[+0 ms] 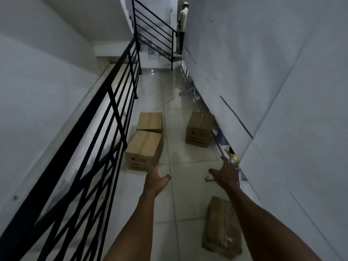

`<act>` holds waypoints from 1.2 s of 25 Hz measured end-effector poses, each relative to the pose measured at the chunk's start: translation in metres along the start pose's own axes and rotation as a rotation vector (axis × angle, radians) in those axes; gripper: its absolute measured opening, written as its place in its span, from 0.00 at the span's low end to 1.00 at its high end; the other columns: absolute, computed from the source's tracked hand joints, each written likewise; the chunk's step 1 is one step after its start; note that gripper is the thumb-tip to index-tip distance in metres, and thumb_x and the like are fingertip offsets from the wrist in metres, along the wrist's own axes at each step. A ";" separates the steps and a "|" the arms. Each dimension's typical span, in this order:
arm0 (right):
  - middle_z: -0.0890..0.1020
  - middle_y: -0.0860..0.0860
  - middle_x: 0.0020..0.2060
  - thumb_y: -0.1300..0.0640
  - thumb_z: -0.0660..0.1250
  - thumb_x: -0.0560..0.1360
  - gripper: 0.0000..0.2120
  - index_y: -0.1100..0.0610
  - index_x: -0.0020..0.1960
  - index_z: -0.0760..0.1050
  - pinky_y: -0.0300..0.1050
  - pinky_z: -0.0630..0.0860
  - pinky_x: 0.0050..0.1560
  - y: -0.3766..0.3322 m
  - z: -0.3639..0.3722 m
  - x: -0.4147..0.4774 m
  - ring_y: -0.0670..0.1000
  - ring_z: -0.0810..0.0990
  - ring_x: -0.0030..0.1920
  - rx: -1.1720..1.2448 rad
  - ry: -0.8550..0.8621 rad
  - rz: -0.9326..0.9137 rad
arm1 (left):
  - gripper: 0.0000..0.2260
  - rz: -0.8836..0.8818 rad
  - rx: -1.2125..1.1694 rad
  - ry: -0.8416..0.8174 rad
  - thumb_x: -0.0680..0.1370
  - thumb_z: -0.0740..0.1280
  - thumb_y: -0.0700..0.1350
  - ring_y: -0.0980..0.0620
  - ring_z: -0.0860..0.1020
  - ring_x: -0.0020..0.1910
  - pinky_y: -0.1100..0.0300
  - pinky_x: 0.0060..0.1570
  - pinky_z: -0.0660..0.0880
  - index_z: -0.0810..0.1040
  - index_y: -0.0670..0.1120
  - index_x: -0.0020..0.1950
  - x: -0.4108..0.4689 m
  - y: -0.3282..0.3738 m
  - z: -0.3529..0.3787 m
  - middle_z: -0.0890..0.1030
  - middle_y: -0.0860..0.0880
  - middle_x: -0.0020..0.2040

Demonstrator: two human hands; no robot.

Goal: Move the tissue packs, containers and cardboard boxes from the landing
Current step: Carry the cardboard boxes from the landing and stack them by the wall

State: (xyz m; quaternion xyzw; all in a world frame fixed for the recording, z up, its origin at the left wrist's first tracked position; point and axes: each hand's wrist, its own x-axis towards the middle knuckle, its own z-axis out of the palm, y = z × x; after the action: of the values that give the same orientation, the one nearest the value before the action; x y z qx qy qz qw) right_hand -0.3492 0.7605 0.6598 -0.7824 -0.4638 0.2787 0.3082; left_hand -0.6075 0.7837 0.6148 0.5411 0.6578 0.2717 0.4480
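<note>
Three cardboard boxes stand on the tiled landing. The near left box (pixel 144 149) sits by the railing, with a second box (pixel 150 121) right behind it. A third box (pixel 198 129) stands against the right wall. A brown wrapped pack (pixel 221 226) lies on the floor under my right forearm. My left hand (pixel 156 178) and my right hand (pixel 226 173) are both stretched forward with spread fingers, holding nothing, short of the boxes.
A black metal railing (pixel 105 117) runs along the left, with a stairwell beyond it. The white wall (pixel 273 91) closes the right side, with metal bars (pixel 190 85) lying at its foot. A person (pixel 183 25) stands at the far end near more stairs.
</note>
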 end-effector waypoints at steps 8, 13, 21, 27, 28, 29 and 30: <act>0.72 0.61 0.68 0.52 0.74 0.71 0.39 0.56 0.77 0.60 0.51 0.71 0.63 -0.091 0.162 0.283 0.61 0.71 0.67 -0.031 -0.180 0.013 | 0.32 -0.116 -0.014 0.096 0.77 0.70 0.48 0.46 0.71 0.67 0.60 0.57 0.67 0.61 0.49 0.78 0.308 -0.001 -0.058 0.69 0.45 0.72; 0.73 0.61 0.67 0.53 0.74 0.72 0.39 0.55 0.77 0.59 0.52 0.73 0.63 -0.136 0.296 0.418 0.61 0.72 0.66 -0.109 -0.319 0.061 | 0.29 -0.112 0.283 -0.003 0.77 0.68 0.48 0.44 0.72 0.67 0.57 0.60 0.70 0.63 0.46 0.77 0.485 -0.068 -0.109 0.72 0.43 0.71; 0.71 0.60 0.70 0.51 0.73 0.74 0.40 0.55 0.79 0.55 0.50 0.70 0.66 -0.090 0.584 0.624 0.60 0.71 0.68 -0.164 -0.508 0.252 | 0.31 -0.262 0.470 -0.128 0.78 0.67 0.51 0.43 0.62 0.75 0.49 0.70 0.65 0.60 0.49 0.79 0.796 -0.261 -0.129 0.61 0.42 0.77; 0.67 0.61 0.71 0.47 0.75 0.71 0.53 0.46 0.80 0.39 0.57 0.73 0.63 -0.025 0.723 0.712 0.63 0.72 0.66 -0.015 -0.432 0.350 | 0.37 -0.374 0.453 -0.155 0.77 0.69 0.52 0.43 0.58 0.77 0.46 0.71 0.63 0.50 0.60 0.79 0.943 -0.360 -0.094 0.53 0.45 0.80; 0.66 0.61 0.72 0.44 0.75 0.70 0.55 0.45 0.80 0.38 0.60 0.74 0.63 -0.016 0.738 0.719 0.64 0.72 0.66 -0.001 -0.425 0.341 | 0.39 -0.373 0.416 -0.169 0.76 0.70 0.52 0.44 0.56 0.77 0.46 0.72 0.62 0.48 0.61 0.79 0.959 -0.370 -0.087 0.51 0.46 0.80; 0.65 0.61 0.73 0.41 0.75 0.68 0.56 0.46 0.80 0.37 0.62 0.74 0.63 -0.007 0.750 0.723 0.64 0.71 0.66 0.010 -0.427 0.323 | 0.41 -0.374 0.371 -0.177 0.75 0.71 0.52 0.45 0.55 0.78 0.45 0.73 0.60 0.47 0.61 0.79 0.971 -0.379 -0.082 0.50 0.47 0.80; 0.63 0.60 0.74 0.37 0.74 0.66 0.58 0.46 0.79 0.37 0.64 0.73 0.63 0.000 0.760 0.725 0.64 0.71 0.67 0.018 -0.436 0.302 | 0.43 -0.377 0.337 -0.177 0.74 0.72 0.53 0.45 0.56 0.77 0.45 0.73 0.60 0.45 0.62 0.79 0.978 -0.387 -0.079 0.50 0.47 0.80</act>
State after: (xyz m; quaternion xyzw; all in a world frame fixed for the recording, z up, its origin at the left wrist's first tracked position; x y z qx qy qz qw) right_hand -0.5973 1.5817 0.0539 -0.7616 -0.3945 0.4876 0.1630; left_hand -0.8713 1.6252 0.0361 0.4974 0.7413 0.0217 0.4500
